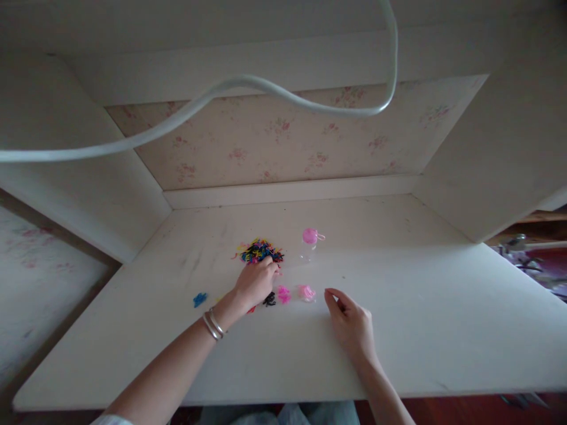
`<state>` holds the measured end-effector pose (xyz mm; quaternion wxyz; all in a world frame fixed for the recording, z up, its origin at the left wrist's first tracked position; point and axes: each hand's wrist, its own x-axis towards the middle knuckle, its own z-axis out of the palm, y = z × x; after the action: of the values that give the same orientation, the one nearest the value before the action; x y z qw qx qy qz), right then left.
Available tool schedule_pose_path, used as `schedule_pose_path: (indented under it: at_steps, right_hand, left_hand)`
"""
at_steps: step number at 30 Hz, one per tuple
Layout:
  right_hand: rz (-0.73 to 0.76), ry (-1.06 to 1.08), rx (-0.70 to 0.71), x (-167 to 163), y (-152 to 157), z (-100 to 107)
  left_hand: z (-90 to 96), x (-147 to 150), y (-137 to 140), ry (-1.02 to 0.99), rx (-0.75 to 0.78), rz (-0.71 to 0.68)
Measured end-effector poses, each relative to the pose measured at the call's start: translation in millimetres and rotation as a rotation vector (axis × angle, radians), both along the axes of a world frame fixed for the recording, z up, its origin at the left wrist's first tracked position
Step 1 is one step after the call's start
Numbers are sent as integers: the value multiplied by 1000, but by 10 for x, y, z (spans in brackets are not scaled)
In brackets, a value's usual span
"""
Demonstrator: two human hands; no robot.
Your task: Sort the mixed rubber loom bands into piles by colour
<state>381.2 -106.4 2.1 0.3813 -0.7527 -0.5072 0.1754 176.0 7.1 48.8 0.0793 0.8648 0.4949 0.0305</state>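
My left hand [257, 278], with two silver bangles on its wrist, reaches to the near edge of a heap of small multicoloured rubber bands [257, 249]. Its fingers are pinched together, and what they hold is hidden. Below it lie small sorted piles: blue bands [200, 299], black bands [269, 299] and bright pink bands [284, 294]. Bits of yellow and red show beside my forearm. Light pink bands [306, 291] sit in what looks like a small clear cup. To its right, my right hand [349, 321] rests with thumb and forefinger pinched; any contents are too small to see.
A small clear bottle [308, 252] with a pink lid and loop stands behind the piles on the white desk [420, 307]. White side panels and a flowered back wall [283, 141] enclose the desk. A white cable [266, 85] hangs across the upper view.
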Motion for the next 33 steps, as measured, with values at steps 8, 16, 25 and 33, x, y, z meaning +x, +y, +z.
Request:
schedule_pose_path:
  at_steps: [8,16,25,33]
  right_hand:
    - [-3,5,-24,3,4,-14]
    - [7,-2,-16,-8,-12,9]
    - [-3,26,-28,-4,-8,-30]
    - [2,0,-48,-30,-27,-23]
  left_hand:
    - [60,-35,-478,-127,57,10]
    - [37,60,-712,-134,80,71]
    - [-37,-834,-882,-521,142,277]
    - [-432,-1575,-1118,-545,82,641]
